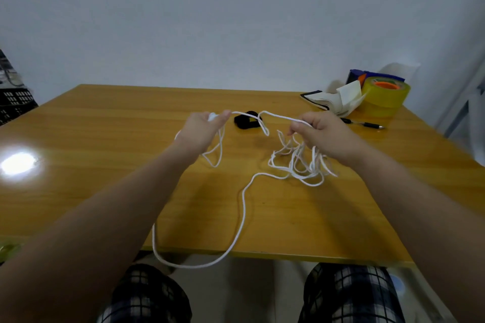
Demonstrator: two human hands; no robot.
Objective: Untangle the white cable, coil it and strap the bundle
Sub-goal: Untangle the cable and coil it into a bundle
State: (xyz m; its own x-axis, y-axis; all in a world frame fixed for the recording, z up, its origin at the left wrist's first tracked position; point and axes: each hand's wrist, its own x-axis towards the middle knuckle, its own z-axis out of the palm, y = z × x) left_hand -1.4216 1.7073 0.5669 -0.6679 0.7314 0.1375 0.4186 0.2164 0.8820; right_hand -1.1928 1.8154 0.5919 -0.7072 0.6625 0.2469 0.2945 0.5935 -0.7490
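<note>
A: Grip state?
B: Pinching white cable (242, 207) in left hand (203, 130), thumb and fingers curled round it. Clutching a bunch of its loops in right hand (319, 134), fingers curled.

A: Cable position relative to grips?
B: Stretches between the two grips, with one small loop dangling about midway. Hangs in tangled loops below the right grip, down onto table (105, 165). Trails from there toward the body, dips over the near edge, climbs back behind the left forearm; end hidden.

A: Surroundings?
B: Black strap (245, 122) on the table just beyond the span, between the grips, touching neither. Pen (364, 123) beyond the right grip; farther out, papers (338, 101) and tape roll (385, 94).

A: Pose?
B: Both forearms extended forward, hands raised above the tabletop, backs upward.
</note>
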